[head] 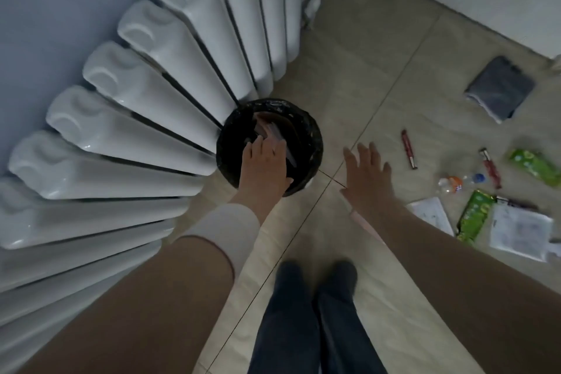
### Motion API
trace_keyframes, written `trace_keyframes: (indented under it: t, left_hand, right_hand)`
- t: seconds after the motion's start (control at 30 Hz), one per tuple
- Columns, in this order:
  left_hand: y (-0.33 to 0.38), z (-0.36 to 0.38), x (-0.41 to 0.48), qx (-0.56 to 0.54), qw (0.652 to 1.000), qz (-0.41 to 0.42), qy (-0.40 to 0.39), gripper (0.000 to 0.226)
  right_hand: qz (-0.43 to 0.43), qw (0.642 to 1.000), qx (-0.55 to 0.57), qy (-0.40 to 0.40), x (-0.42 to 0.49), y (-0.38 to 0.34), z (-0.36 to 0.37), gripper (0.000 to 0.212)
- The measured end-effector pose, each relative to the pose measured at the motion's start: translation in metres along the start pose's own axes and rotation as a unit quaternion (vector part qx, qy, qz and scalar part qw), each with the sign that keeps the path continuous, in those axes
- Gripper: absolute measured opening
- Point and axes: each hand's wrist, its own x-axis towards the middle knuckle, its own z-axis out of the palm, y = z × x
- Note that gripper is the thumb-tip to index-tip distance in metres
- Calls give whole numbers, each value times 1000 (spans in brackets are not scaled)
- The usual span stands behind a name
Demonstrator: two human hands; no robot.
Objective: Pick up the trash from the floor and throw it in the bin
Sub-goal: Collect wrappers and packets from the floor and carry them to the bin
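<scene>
At frame centre, the left hand (265,162) pinches a clear plastic wrapper (273,133) over the round black-lined bin (312,136); the right hand (368,174) hovers spread and empty. Released early, the light wrapper could drift past the rim. At right remain two green packets (534,165), three red sticks (409,149), one clear bottle (455,185) — two white papers (519,229).

Round bin (309,130) lined with a black bag stands against the radiator; on the tiles lie red wrappers (408,148), green packets (535,165), a plastic bottle (458,184), papers (519,229)
</scene>
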Motion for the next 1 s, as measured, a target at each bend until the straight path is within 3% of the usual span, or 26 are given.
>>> trace_keyframes:
  t: [0.13,0.43,0.6,0.77,0.87,1.0]
  left_hand:
    - [40,0,-18,17,999,43,4,79]
    - [168,51,-30,28,989,140,-46,77]
    - [247,111,-30,9,985,129,-112,78]
    - [310,190,-22,-41,982,116,-144,76]
    - [328,238,-3,-35,978,123,-165,78]
    - [343,317,68,-117,986,16,-115,86]
  right_hand:
    - [55,995,78,21,-39,41,10,88]
    - [161,971,176,21,-97,148,89,89]
    - [184,956,227,-34,-117,208,161,90]
    - [248,923,289,-50,-117,266,232,92]
    - [259,925,278,-32,-93,292,274,96]
    - [254,926,278,-20,-24,332,342,105]
